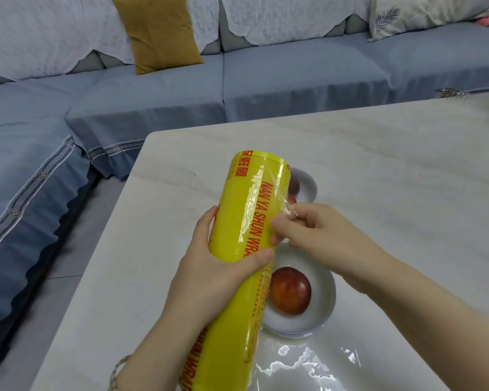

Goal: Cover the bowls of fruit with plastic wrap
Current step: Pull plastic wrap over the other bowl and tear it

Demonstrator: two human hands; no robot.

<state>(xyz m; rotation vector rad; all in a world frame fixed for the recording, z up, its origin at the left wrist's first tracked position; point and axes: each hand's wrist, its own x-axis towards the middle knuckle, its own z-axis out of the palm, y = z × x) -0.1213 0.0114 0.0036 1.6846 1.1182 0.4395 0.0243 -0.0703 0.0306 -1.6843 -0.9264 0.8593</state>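
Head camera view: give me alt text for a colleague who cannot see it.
A person's left hand holds a yellow roll of plastic wrap over a pale table while the right hand pinches the film's loose edge. Two white bowls of red fruit, near and far, sit uncovered beside the roll.

Above a pale marble table (364,153), the left hand (218,266) grips a yellow plastic wrap roll (246,221) while the right hand (319,232) pinches its loose film edge (290,211), over two white bowls (326,303) holding red fruit (290,290), a blue sofa (158,103) behind
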